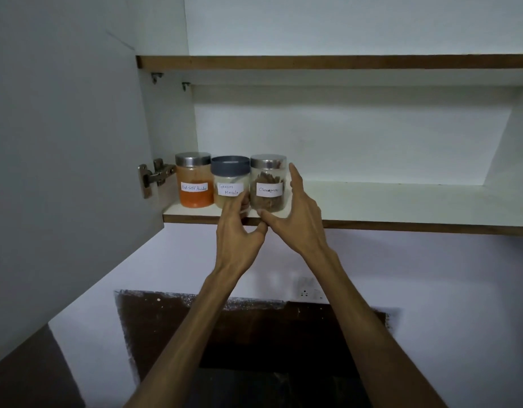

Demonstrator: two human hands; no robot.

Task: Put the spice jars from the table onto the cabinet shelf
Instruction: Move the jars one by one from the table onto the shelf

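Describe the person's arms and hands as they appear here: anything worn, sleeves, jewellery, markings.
Both forearms are bare up to the bottom edge of the picture; no sleeves show. The left hand and right hand wear no gloves, and no watch, bracelet or ring can be seen. The arms are slim, with long fingers. No markings can be made out in the dim light.

Two bare, slender forearms show no sleeves, watch or bands. The left hand (239,231) and right hand (295,219) wear no rings or gloves.
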